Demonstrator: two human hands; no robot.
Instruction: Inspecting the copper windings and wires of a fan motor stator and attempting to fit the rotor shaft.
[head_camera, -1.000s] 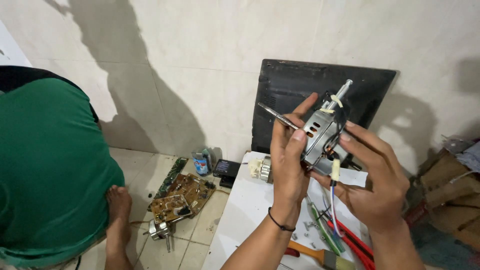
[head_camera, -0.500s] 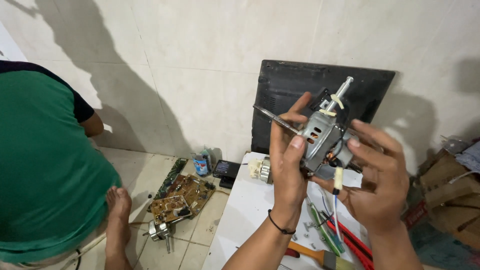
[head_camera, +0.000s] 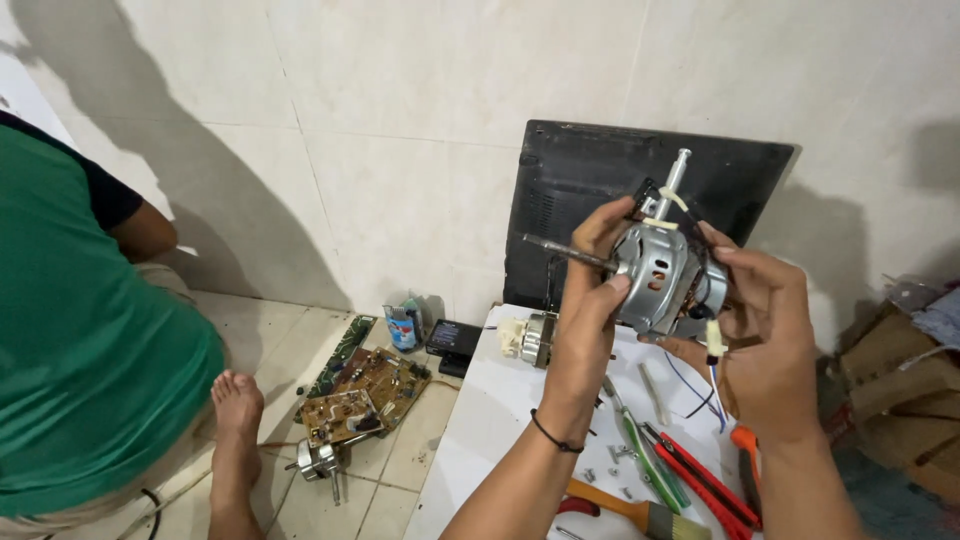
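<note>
A grey metal electric motor (head_camera: 662, 272) with a shaft sticking out each end is held up in front of the wall between both hands. My left hand (head_camera: 588, 300) grips its left side, thumb on the housing, fingers beside the left shaft. My right hand (head_camera: 762, 320) wraps its right side, where coloured wires and a small cream connector (head_camera: 715, 338) hang down. Below the hands lies a white table (head_camera: 480, 420) with tools.
On the table lie a second small motor (head_camera: 530, 338), green and red screwdrivers (head_camera: 690, 478), a paintbrush (head_camera: 640, 512) and several loose screws. A black panel (head_camera: 585, 190) leans on the tiled wall. Circuit boards (head_camera: 360, 390) lie on the floor beside a crouching person in green (head_camera: 90, 380). Cardboard boxes (head_camera: 905, 390) at right.
The motor has been turned and lowered slightly between my hands. The person in green has shifted left, uncovering more of the floor and wall.
</note>
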